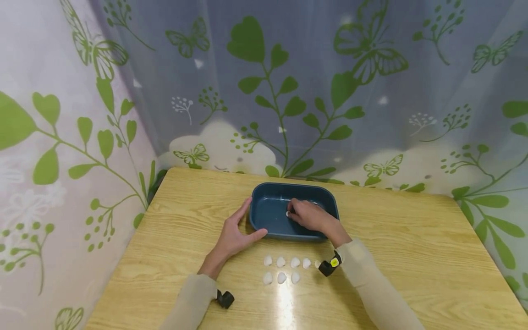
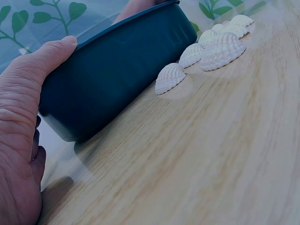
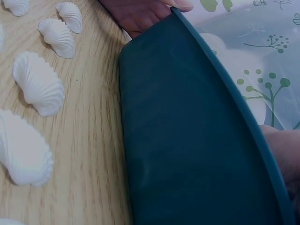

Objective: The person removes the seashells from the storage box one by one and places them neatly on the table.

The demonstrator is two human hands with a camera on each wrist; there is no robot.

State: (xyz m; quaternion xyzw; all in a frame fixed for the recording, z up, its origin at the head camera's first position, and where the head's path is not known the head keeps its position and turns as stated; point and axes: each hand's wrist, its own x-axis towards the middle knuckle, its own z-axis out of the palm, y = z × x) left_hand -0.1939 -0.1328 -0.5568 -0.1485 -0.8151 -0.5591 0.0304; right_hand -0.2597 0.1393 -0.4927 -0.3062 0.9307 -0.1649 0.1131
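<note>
A dark blue rectangular plastic basin (image 1: pixel 268 215) stands on the wooden table. My left hand (image 1: pixel 233 236) grips its near left corner, thumb along the near rim and fingers against the left side. Inside the basin, my right hand (image 1: pixel 309 215) pinches a small white seashell (image 1: pixel 288 213) between thumb and fingers, low over the basin's floor. The basin's wall hides most of that hand in the right wrist view. In front of the basin lie ribbed white seashells in two rows: several in the far row (image 1: pixel 294 262) and three in the near row (image 1: pixel 282 277).
The wooden table (image 1: pixel 198 197) reaches back to a patterned curtain (image 1: pixel 297 105) with green leaves and butterflies. Another curtain (image 1: pixel 70 183) hangs along the left edge. Black wrist cameras sit at both sleeves; the right camera (image 1: pixel 327 268) hangs beside the far row's right end.
</note>
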